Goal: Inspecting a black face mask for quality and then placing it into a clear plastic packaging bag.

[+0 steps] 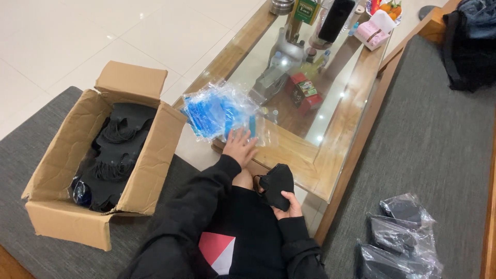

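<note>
Right hand (290, 205) holds black mask (277, 184) (left hand (239, 146) on plastic bags (219, 109)).

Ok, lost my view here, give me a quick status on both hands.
Left hand flat on clear blue-printed bags at glass table edge. Right hand grips black mask over lap. Cardboard box of masks sits left.

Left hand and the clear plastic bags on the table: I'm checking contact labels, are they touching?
Touching. The head view shows the left hand lying flat with its fingers on the edge of the clear plastic bags.
</note>
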